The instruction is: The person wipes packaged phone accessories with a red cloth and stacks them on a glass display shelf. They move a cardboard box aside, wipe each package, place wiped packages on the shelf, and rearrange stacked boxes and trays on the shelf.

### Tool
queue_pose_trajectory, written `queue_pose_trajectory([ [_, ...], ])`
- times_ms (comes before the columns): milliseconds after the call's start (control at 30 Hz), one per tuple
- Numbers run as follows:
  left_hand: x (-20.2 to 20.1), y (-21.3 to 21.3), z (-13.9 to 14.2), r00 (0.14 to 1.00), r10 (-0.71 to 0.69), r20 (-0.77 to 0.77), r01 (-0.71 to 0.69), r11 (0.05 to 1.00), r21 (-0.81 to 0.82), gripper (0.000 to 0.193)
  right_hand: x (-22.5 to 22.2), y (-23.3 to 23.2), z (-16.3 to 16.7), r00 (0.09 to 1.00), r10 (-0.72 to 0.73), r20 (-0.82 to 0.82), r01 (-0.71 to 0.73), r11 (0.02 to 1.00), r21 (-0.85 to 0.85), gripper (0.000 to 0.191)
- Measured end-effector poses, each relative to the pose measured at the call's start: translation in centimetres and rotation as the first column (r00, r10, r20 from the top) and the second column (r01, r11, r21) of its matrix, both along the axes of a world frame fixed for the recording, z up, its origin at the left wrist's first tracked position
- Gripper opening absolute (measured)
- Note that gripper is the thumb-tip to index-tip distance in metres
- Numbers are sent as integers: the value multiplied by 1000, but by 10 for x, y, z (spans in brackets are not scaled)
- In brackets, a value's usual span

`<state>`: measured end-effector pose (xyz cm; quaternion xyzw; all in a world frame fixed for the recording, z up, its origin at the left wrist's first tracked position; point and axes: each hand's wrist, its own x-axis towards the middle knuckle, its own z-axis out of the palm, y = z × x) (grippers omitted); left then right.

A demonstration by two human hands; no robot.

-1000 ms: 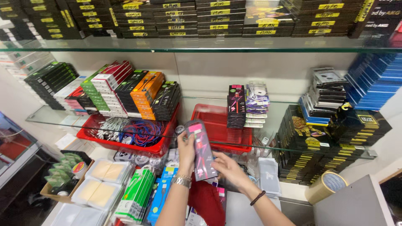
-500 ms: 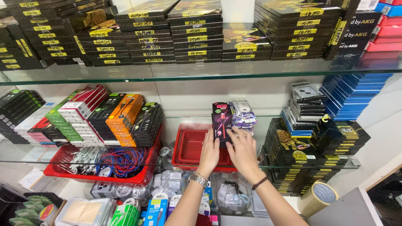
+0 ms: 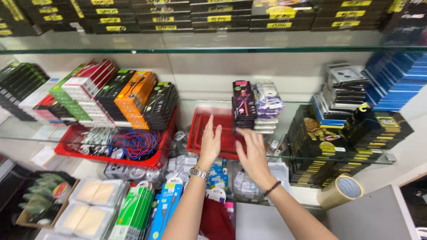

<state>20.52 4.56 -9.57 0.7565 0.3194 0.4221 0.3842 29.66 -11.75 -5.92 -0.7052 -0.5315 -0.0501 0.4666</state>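
The left hand [image 3: 211, 141] is held up at the centre of the frame, palm forward, fingers spread and empty, with a metal watch [image 3: 199, 173] worn at the wrist. The right hand [image 3: 252, 151] is raised just beside it, fingers apart and holding nothing, its fingertips close under the stack of dark boxes with pink print [image 3: 243, 106]; whether they touch it cannot be told. A dark bead bracelet [image 3: 271, 188] is seen on the right wrist. Both forearms rise from the lower edge of the frame, angled toward each other.

The one stack of dark boxes stands upright on the glass shelf [image 3: 293, 156], centre frame, touching a second stack of clear-fronted white packets [image 3: 268, 104] on its right. Behind the left hand one empty red tray [image 3: 205, 133] lies on the same shelf. A second red tray [image 3: 106, 153], at the left, is filled with loose red, blue and white cables. Above it, rows of boxes lean: green, white, black and one orange group [image 3: 133, 95]. Black-and-gold boxes [image 3: 329, 146] are piled at the right, with blue boxes [image 3: 396, 80] in the upper right. One roll of brown tape [image 3: 341, 190] rests at the lower right.
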Motion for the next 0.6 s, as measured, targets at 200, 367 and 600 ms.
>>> queue_pose_trajectory([
  [200,-109,-18,-33,980,142,140,-114,975,-190,39,-110,-28,-71,823,568,22,-496,736,-461,92],
  [367,-163,-66,-59,948,313,57,-290,924,-250,33,-125,-28,-116,892,446,-76,-433,792,-431,52],
  [600,-169,-156,-78,780,276,-562,-291,955,65,60,-31,-32,-136,432,175,-885,-271,961,57,44],
])
